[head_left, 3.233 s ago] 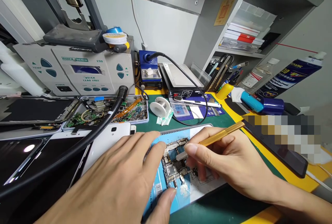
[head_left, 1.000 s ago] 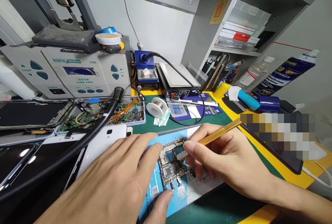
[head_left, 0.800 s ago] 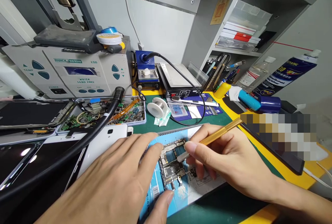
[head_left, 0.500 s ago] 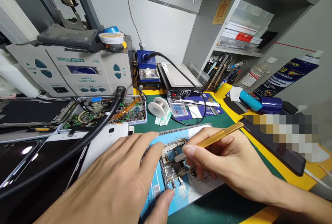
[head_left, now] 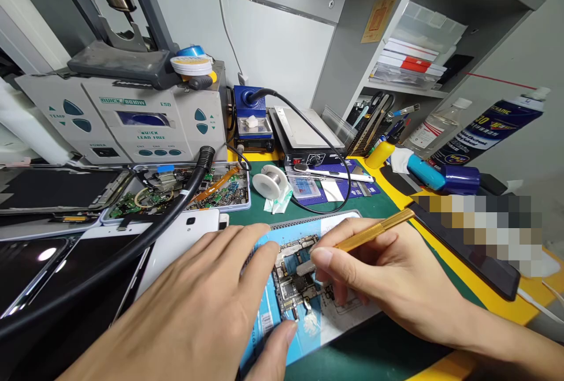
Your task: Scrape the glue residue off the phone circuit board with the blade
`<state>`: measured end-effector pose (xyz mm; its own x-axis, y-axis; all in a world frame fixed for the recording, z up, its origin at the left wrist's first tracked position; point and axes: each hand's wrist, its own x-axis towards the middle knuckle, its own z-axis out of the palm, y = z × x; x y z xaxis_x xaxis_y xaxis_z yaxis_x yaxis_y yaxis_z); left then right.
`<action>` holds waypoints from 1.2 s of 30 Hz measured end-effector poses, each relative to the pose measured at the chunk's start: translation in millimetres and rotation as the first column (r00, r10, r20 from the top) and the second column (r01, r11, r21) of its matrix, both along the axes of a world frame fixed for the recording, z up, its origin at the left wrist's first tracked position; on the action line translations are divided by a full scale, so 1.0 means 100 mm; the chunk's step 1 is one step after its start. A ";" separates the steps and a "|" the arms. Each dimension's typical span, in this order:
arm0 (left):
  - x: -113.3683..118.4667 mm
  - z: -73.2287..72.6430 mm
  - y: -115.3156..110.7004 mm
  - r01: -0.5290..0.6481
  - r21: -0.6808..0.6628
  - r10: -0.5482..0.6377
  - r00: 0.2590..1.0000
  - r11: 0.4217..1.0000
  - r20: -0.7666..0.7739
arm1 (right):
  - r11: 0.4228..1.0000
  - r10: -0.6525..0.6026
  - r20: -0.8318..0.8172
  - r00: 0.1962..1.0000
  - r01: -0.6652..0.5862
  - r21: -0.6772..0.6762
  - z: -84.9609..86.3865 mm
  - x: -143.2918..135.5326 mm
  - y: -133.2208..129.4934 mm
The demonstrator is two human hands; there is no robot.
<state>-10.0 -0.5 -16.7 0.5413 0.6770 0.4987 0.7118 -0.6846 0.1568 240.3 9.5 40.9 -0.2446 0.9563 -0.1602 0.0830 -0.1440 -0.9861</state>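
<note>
My right hand (head_left: 374, 275) is closed in a pen grip on a knife (head_left: 370, 231) with a knurled gold handle. The knife's flat grey tip lies over the middle of a phone circuit board (head_left: 293, 290); whether it touches the surface I cannot tell. Under the board is a blue and white work pad (head_left: 304, 346). My left hand (head_left: 207, 298) is stretched out, index finger by the board's upper left edge and thumb by its lower edge, both resting around it. Its palm hides the pad's left side. A whitish patch (head_left: 311, 323) shows below the board.
A hot air station (head_left: 132, 122) stands at the back left, its black hose (head_left: 145, 240) crossing over several phones. Behind the pad sit a solder spool (head_left: 269, 182), a brush (head_left: 335, 174) and a heating plate (head_left: 308, 134). A dark phone (head_left: 462, 246) lies at the right.
The view has shifted very slightly. Both hands, the knife and the board keep almost the same places.
</note>
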 end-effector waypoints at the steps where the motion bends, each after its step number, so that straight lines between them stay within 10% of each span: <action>1: 0.00 0.00 0.01 -0.002 0.003 0.002 1.000 1.000 0.001 | 1.000 0.003 0.003 1.000 -0.003 0.001 0.00 0.00 0.00; 36: -0.03 0.02 0.01 0.014 0.044 -0.011 0.998 0.999 -0.065 | 0.999 -0.031 0.033 0.999 0.032 -0.021 -0.04 0.03 0.00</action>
